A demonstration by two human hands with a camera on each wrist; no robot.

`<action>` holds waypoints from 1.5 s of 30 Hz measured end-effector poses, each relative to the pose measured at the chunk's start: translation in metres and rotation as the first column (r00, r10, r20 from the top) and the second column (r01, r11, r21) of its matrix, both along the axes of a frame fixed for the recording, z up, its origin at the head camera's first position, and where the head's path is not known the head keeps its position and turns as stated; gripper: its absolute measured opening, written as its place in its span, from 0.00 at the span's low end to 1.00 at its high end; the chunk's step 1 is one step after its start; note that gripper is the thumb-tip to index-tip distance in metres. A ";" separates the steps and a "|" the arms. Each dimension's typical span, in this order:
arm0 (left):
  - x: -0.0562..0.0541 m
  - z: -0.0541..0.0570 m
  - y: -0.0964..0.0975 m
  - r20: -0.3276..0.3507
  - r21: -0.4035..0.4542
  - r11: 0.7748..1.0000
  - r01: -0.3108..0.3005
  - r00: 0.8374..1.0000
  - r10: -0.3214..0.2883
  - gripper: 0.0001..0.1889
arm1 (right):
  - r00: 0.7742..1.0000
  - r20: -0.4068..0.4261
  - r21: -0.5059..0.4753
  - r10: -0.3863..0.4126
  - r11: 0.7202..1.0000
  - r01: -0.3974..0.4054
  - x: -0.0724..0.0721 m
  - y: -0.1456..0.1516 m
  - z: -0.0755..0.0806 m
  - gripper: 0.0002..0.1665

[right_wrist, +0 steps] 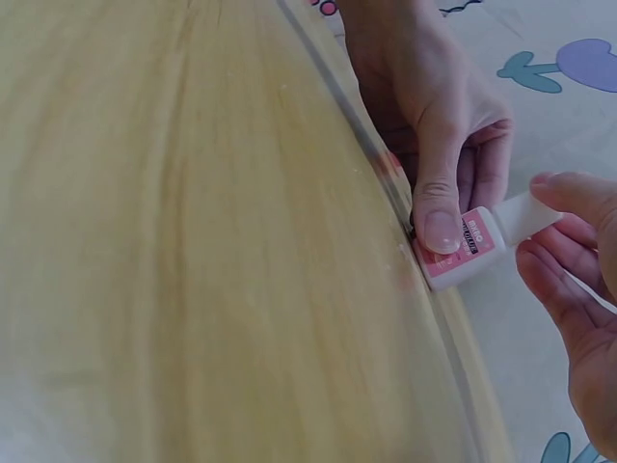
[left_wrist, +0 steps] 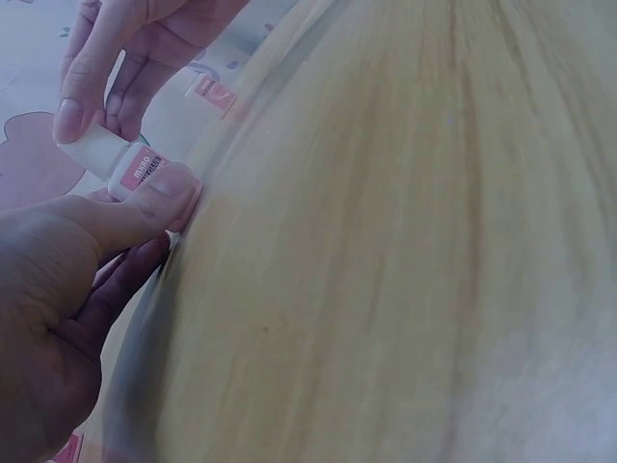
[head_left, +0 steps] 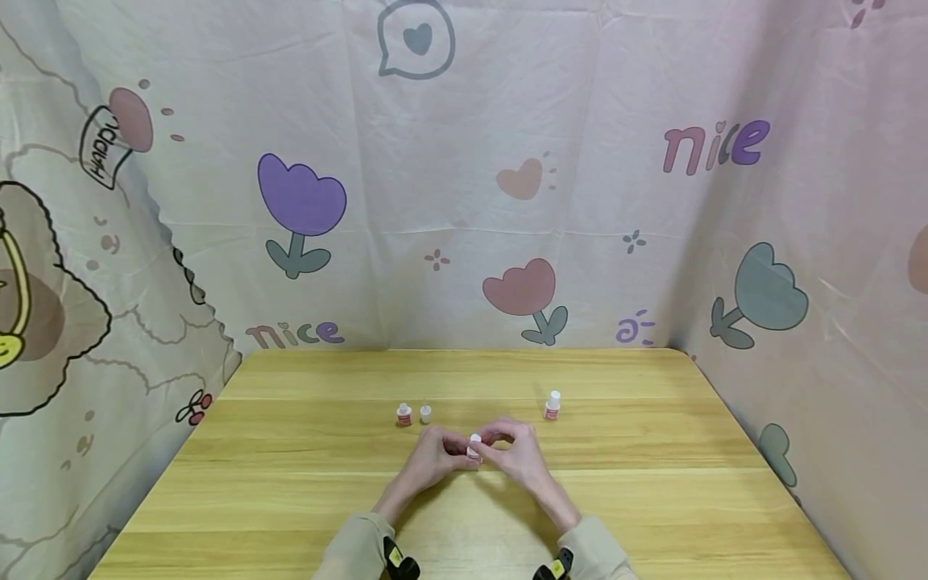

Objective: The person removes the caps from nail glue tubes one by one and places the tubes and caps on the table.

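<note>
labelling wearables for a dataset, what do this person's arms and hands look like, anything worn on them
The left hand and right hand are bare, with no gloves visible. Plain beige sleeves cover the forearms. At each cuff sits a small black device with a yellow patch. No cables can be made out.

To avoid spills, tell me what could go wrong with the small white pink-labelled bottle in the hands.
The left hand pinches the held bottle: squeezing hard might force out any contents. The right hand pinches its white tapered cap, which could slip. The small pink-and-white bottle standing beyond the left hand could be bumped.
</note>
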State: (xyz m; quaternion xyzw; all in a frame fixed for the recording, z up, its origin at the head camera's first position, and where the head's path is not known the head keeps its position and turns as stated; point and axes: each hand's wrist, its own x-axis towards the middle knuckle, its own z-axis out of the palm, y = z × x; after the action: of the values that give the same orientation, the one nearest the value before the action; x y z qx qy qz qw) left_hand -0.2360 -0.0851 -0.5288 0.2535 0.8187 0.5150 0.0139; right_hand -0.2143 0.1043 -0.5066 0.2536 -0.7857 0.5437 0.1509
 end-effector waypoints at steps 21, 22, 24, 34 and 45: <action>0.001 0.000 0.000 -0.016 0.004 1.000 -0.003 1.000 0.003 0.05 | 0.999 0.041 -0.028 -0.005 1.000 0.006 -0.003 0.003 -0.006 0.08; 0.001 0.000 0.001 -0.016 0.004 1.000 -0.003 1.000 0.003 0.05 | 0.999 0.040 -0.020 -0.012 1.000 0.013 -0.003 0.002 -0.005 0.08; 0.001 0.000 0.001 -0.014 0.003 1.000 -0.002 1.000 0.003 0.05 | 0.999 0.047 -0.009 -0.010 1.000 0.010 0.000 0.002 0.000 0.07; 0.001 0.000 0.001 -0.010 0.004 1.000 0.003 1.000 -0.003 0.05 | 0.994 0.089 -0.016 0.060 0.998 -0.059 0.016 0.002 0.030 0.07; 0.001 0.001 0.000 -0.004 0.002 1.000 0.006 1.000 -0.006 0.05 | 0.993 0.099 -0.029 0.069 0.997 -0.066 0.015 0.002 0.027 0.09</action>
State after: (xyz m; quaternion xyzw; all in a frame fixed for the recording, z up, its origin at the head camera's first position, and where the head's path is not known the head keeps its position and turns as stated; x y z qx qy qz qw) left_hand -0.2350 -0.0850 -0.5280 0.2570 0.8174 0.5154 0.0133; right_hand -0.1990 0.1061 -0.4797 0.2505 -0.7762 0.5705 0.0961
